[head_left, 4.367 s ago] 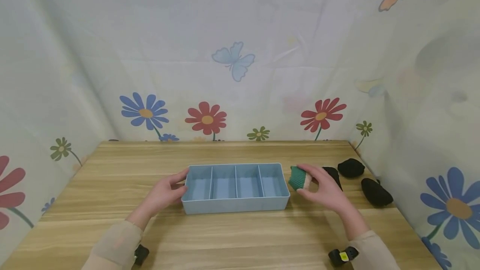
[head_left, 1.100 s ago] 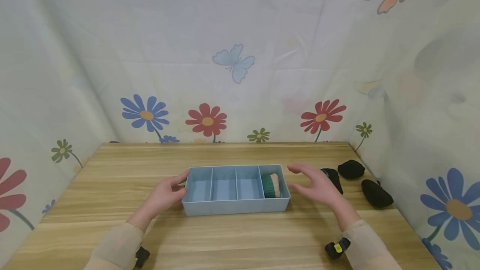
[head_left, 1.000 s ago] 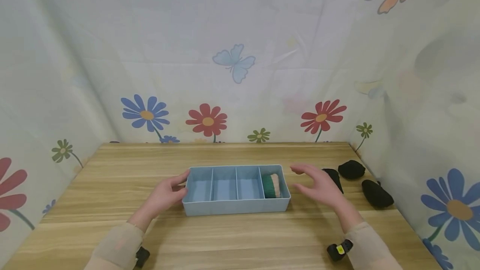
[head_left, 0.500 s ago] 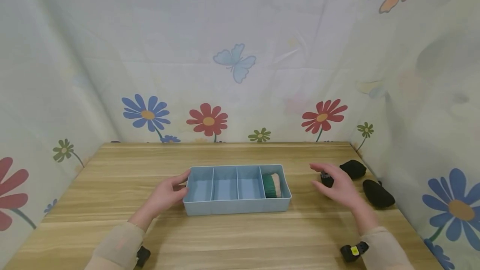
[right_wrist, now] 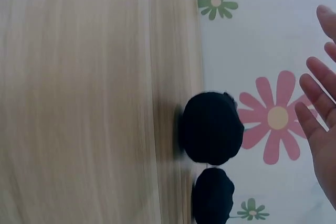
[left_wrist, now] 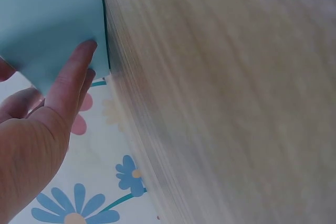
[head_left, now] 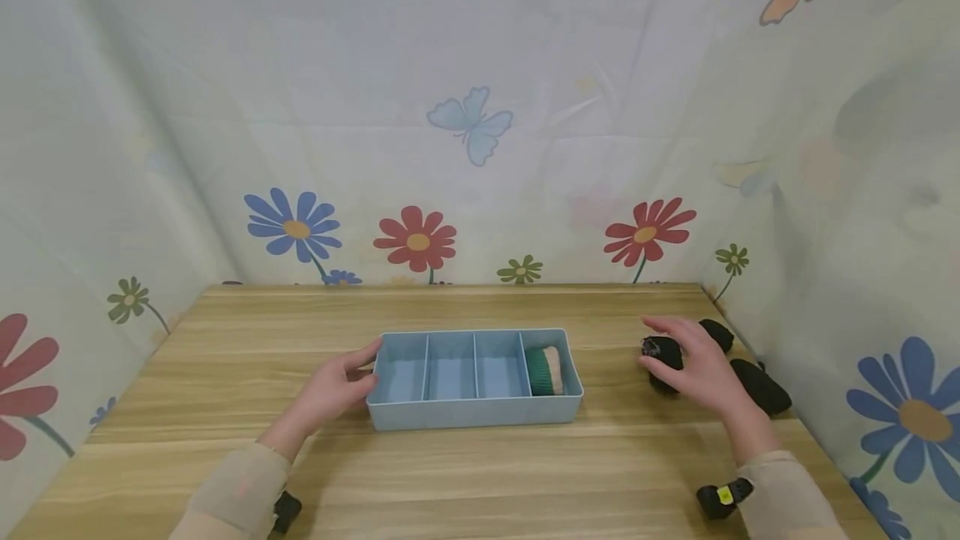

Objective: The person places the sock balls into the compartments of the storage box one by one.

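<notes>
My left hand (head_left: 333, 386) touches the left end of a light-blue box (head_left: 472, 413) with a row of compartments. In the left wrist view its fingers (left_wrist: 71, 80) lie fairly straight against the box's end wall (left_wrist: 47, 19). A green and cream ribbed bundle (head_left: 542, 372), like a rolled pair of socks, sits in the rightmost compartment. My right hand (head_left: 701, 365) hovers at a black rolled bundle (head_left: 660, 350), thumb and fingers spread on either side of it. The right wrist view shows that hand (right_wrist: 323, 108) with fingers apart, above and beside the bundle (right_wrist: 212, 128).
Two more black bundles, one at the back (head_left: 717, 334) and one nearer (head_left: 761, 388), lie behind the right hand by the table's right edge. The wooden table (head_left: 450, 482) meets a flower-printed cloth (head_left: 337, 107) at the back and sides.
The green and cream bundle went from my right hand into the rightmost compartment. My right hand has since moved right, to the nearest black bundle. The left hand stays at the box.
</notes>
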Demonstrator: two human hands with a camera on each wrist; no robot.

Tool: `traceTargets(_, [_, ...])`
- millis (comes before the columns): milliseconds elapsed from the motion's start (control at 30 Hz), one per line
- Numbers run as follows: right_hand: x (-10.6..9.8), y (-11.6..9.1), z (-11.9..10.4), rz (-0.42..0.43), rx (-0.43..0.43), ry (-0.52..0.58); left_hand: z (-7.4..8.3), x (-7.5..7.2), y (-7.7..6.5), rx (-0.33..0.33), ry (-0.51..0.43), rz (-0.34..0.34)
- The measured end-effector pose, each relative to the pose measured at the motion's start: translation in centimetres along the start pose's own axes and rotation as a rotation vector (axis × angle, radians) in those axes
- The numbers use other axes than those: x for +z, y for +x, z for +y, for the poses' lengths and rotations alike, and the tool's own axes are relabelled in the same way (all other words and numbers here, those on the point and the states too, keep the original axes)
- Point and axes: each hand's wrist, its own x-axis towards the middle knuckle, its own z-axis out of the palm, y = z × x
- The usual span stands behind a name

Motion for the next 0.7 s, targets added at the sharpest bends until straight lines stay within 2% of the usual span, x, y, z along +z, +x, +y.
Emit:
traceTargets(300, [-0.6,-0.5,1.6,-0.063,0.033,0.023,-0.1,0.0,0.0,0.011,-0.008,-0.002])
traceTargets(700, [-0.1,-1.6,4.6,-0.163,0.115,0.080,-0.3,0.0,0.2,0.012,-0.015,0.000])
